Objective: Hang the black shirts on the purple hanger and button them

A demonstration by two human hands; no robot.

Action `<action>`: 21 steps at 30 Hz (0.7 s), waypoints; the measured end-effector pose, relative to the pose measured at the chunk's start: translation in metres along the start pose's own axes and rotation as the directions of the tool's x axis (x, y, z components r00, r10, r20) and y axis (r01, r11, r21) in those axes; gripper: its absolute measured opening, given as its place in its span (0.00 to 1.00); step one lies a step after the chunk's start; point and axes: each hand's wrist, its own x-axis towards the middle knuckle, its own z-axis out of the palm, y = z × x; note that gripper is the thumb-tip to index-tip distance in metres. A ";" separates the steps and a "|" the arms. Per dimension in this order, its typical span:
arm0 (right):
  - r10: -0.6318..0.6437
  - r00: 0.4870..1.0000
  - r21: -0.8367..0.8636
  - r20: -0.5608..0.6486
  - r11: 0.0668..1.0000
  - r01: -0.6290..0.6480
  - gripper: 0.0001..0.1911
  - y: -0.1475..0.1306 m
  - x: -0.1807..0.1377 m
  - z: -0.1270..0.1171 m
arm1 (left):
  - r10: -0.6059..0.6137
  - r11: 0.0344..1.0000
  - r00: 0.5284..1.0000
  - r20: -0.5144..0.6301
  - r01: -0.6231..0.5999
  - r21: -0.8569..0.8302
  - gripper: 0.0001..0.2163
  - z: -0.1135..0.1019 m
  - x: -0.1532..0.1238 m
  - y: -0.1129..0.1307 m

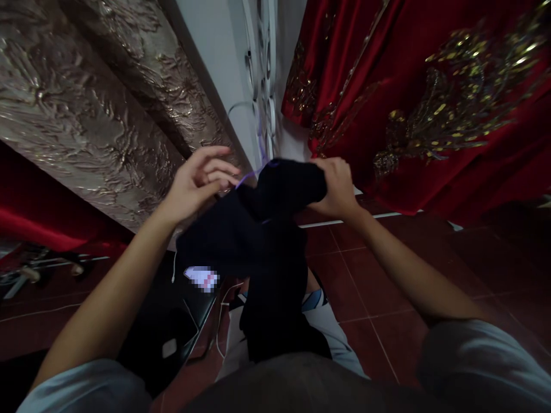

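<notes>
My right hand (338, 186) is closed round the bunched upper right end of a dark navy or black cloth garment (275, 246), thumb below and fingers over the top. The garment hangs down between my knees into my lap; its kind is hard to make out in the dim light. My left hand (202, 180) is beside the garment's upper left edge, slightly blurred, its fingers stretched out and apart. A thin purple thread (249, 176) runs from near those fingertips to the top of the cloth. Any small thing at the fingertips is too blurred to see.
On the left stands a black bench or low table (150, 310) with a lit phone (202, 278), a small white case (169, 347) and white cables. A white metal frame (271, 120) rises ahead. Textured beige fabric (107, 115) and red sequinned fabric (387, 86) hang around. Red tiles (365, 287) cover the floor.
</notes>
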 end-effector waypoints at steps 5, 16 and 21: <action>0.165 0.976 -0.100 -0.143 0.979 -0.180 0.48 0.016 0.016 -0.039 | 0.400 0.725 0.888 -0.225 -0.157 0.670 0.09 -0.031 -0.018 0.010; 0.252 0.950 -0.128 -0.184 0.952 -0.277 0.45 0.004 0.058 -0.059 | -0.094 0.431 0.992 0.084 -0.035 0.901 0.31 0.092 -0.023 -0.011; 0.248 0.960 -0.068 -0.127 0.964 -0.258 0.41 -0.006 0.060 -0.061 | 0.005 0.694 0.994 -0.107 0.074 0.716 0.25 0.106 -0.023 -0.032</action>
